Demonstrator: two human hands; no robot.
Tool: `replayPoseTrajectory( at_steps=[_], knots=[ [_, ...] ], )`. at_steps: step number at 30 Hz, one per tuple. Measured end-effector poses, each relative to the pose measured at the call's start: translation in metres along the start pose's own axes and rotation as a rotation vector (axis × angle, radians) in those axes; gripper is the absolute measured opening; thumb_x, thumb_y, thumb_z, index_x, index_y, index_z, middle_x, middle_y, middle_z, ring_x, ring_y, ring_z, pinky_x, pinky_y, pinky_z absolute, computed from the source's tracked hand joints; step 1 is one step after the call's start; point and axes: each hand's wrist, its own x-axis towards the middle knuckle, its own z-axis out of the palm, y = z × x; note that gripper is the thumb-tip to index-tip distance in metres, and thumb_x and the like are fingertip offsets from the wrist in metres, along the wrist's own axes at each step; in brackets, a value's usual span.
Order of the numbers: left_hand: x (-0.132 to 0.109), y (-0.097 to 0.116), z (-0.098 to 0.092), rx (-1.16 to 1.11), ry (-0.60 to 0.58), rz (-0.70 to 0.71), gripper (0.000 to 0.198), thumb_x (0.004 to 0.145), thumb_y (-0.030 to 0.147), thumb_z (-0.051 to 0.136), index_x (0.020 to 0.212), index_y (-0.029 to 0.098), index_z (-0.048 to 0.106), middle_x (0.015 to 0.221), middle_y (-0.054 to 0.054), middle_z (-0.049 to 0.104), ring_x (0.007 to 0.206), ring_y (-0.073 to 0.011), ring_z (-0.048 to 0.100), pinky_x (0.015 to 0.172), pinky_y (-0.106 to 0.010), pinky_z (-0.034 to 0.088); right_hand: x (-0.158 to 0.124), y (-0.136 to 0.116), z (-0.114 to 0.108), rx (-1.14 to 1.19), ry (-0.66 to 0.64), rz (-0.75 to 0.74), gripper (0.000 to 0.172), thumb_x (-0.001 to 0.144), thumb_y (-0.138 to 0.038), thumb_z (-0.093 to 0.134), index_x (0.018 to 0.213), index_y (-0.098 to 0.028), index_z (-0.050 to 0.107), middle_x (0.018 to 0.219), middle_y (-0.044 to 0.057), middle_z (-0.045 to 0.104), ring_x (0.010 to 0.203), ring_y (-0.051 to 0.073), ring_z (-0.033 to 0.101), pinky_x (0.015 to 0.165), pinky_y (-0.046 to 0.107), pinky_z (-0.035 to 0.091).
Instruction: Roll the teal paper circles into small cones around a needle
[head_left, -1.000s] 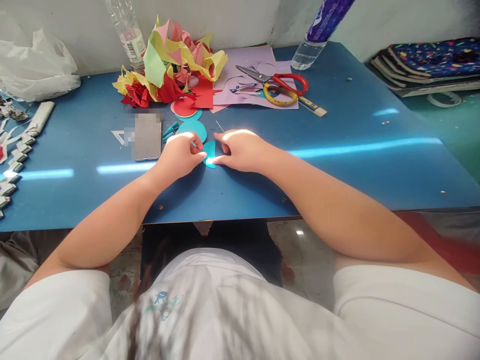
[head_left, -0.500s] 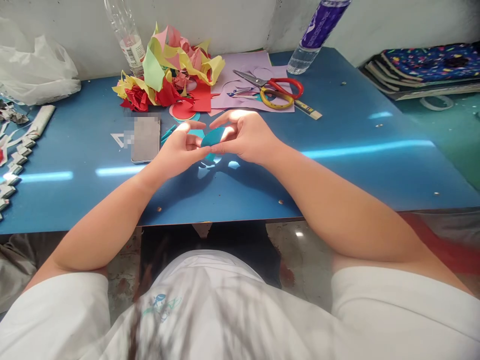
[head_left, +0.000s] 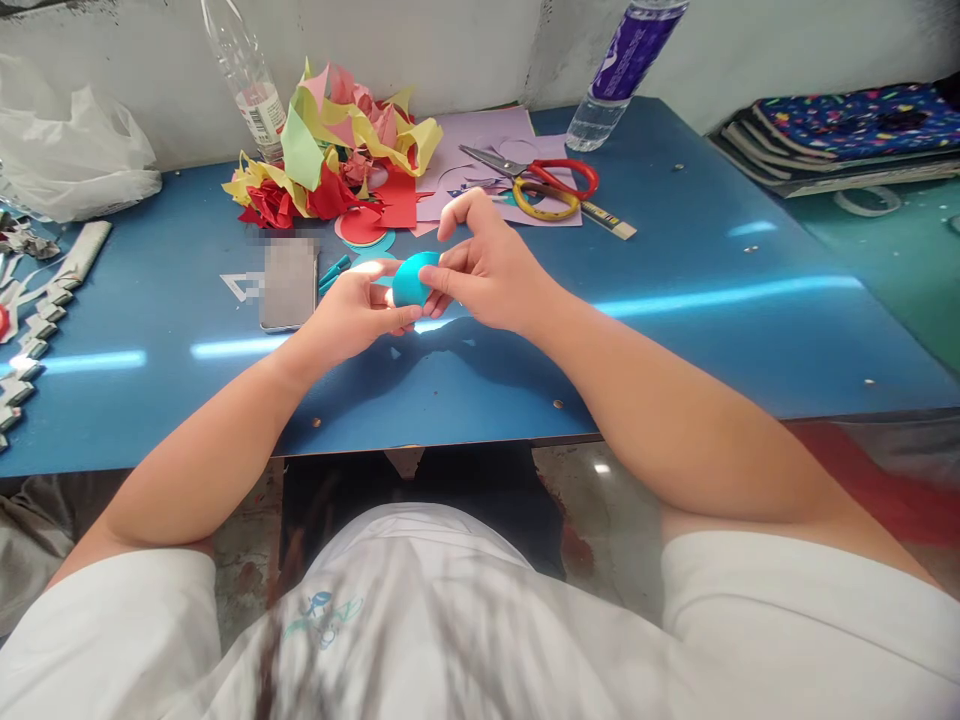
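A turquoise paper circle [head_left: 409,281] is held up between my two hands, above the blue table. My left hand [head_left: 358,308] grips its left edge, thumb below and fingers behind. On its right edge my right hand [head_left: 487,265] pinches with the thumb in front; the index finger is raised and bent. Just beyond my left hand lie more turquoise paper [head_left: 375,262] and a small teal stick-like piece [head_left: 334,273]. Red and turquoise paper circles [head_left: 361,226] are stacked a little farther back.
Red-and-yellow scissors [head_left: 551,188] rest on purple paper [head_left: 487,128] beside a cutter-like strip [head_left: 609,220]. Crumpled colored paper [head_left: 330,150], a phone-like slab [head_left: 291,284], a white triangle [head_left: 238,287], two bottles [head_left: 626,70] and a plastic bag [head_left: 71,140] are around. A folded-paper chain [head_left: 45,315] lies left.
The turquoise circle has turned to show more of its face. My right hand has shifted its grip, its thumb now over the circle and its index finger lifted.
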Motion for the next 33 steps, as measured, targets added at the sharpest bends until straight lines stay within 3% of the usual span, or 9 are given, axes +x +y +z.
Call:
replayPoseTrajectory(
  at_steps=[3, 5, 7, 11, 18, 22, 27, 31, 33],
  knots=[
    [0.004, -0.007, -0.001, -0.029, -0.009, 0.047, 0.057, 0.080, 0.030, 0.102, 0.131, 0.021, 0.078, 0.089, -0.001, 0.081, 0.082, -0.0216, 0.078, 0.082, -0.036, 0.064, 0.007, 0.013, -0.005, 0.018, 0.048, -0.119, 0.039, 0.119, -0.057, 0.074, 0.125, -0.034, 0.043, 0.075, -0.010, 0.077, 0.072, 0.021, 0.083, 0.076, 0.035, 0.069],
    [0.007, -0.013, -0.002, -0.054, -0.027, 0.077, 0.056, 0.078, 0.029, 0.103, 0.128, 0.020, 0.079, 0.093, -0.002, 0.082, 0.083, -0.0215, 0.078, 0.080, -0.035, 0.063, 0.014, 0.025, -0.010, -0.002, 0.081, -0.286, 0.063, 0.112, -0.089, 0.069, 0.132, -0.033, 0.047, 0.077, -0.008, 0.077, 0.067, 0.022, 0.081, 0.069, 0.035, 0.069],
    [0.010, -0.017, -0.002, -0.051, -0.033, 0.113, 0.047, 0.080, 0.029, 0.102, 0.120, 0.019, 0.080, 0.096, -0.003, 0.081, 0.083, -0.0200, 0.077, 0.078, -0.034, 0.062, 0.019, 0.035, -0.014, -0.058, 0.094, -0.352, 0.077, 0.103, -0.100, 0.071, 0.136, -0.033, 0.053, 0.077, -0.007, 0.074, 0.074, 0.023, 0.083, 0.069, 0.035, 0.068],
    [0.012, -0.018, -0.004, -0.033, -0.040, 0.178, 0.032, 0.082, 0.028, 0.101, 0.104, 0.019, 0.080, 0.102, -0.004, 0.078, 0.084, -0.0169, 0.072, 0.076, -0.032, 0.061, 0.026, 0.044, -0.021, -0.068, 0.148, -0.376, 0.081, 0.083, -0.088, 0.104, 0.127, -0.033, 0.066, 0.092, -0.004, 0.077, 0.077, 0.020, 0.080, 0.070, 0.037, 0.069],
    [0.016, -0.020, -0.011, -0.052, 0.117, 0.203, 0.022, 0.094, 0.027, 0.094, 0.108, 0.021, 0.078, 0.093, -0.005, 0.077, 0.085, -0.0202, 0.075, 0.073, -0.033, 0.066, 0.029, 0.046, -0.023, -0.048, 0.186, -0.290, 0.050, 0.092, -0.061, 0.107, 0.113, -0.027, 0.077, 0.082, 0.000, 0.077, 0.074, 0.023, 0.079, 0.066, 0.042, 0.068],
    [0.021, -0.025, -0.016, -0.025, 0.176, 0.267, 0.023, 0.096, 0.025, 0.094, 0.114, 0.021, 0.079, 0.086, -0.003, 0.073, 0.076, -0.0192, 0.073, 0.071, -0.035, 0.067, 0.029, 0.048, -0.023, -0.073, 0.174, -0.286, 0.047, 0.094, -0.058, 0.105, 0.114, -0.026, 0.078, 0.086, 0.002, 0.076, 0.077, 0.024, 0.080, 0.065, 0.043, 0.069],
    [0.022, -0.029, -0.015, -0.003, 0.239, 0.317, 0.043, 0.102, 0.027, 0.091, 0.143, 0.023, 0.079, 0.094, -0.004, 0.078, 0.077, -0.0181, 0.077, 0.075, -0.035, 0.070, 0.028, 0.053, -0.022, -0.189, 0.195, -0.286, 0.058, 0.095, -0.055, 0.103, 0.139, -0.028, 0.078, 0.103, 0.005, 0.083, 0.081, 0.025, 0.078, 0.071, 0.046, 0.071],
    [0.020, -0.026, -0.011, -0.033, 0.231, 0.268, 0.054, 0.103, 0.024, 0.090, 0.155, 0.026, 0.078, 0.101, -0.004, 0.079, 0.082, -0.0182, 0.080, 0.079, -0.034, 0.072, 0.025, 0.055, -0.020, -0.372, 0.262, -0.397, 0.038, 0.101, -0.042, 0.093, 0.136, -0.030, 0.083, 0.113, 0.004, 0.087, 0.084, 0.025, 0.078, 0.083, 0.050, 0.072],
    [0.018, -0.023, -0.010, -0.035, 0.228, 0.232, 0.055, 0.103, 0.022, 0.089, 0.157, 0.024, 0.079, 0.098, -0.003, 0.078, 0.081, -0.0178, 0.080, 0.080, -0.034, 0.072, 0.024, 0.055, -0.021, -0.435, 0.280, -0.431, 0.036, 0.102, -0.037, 0.090, 0.137, -0.031, 0.085, 0.116, 0.004, 0.088, 0.087, 0.026, 0.080, 0.084, 0.051, 0.072]
  ],
)
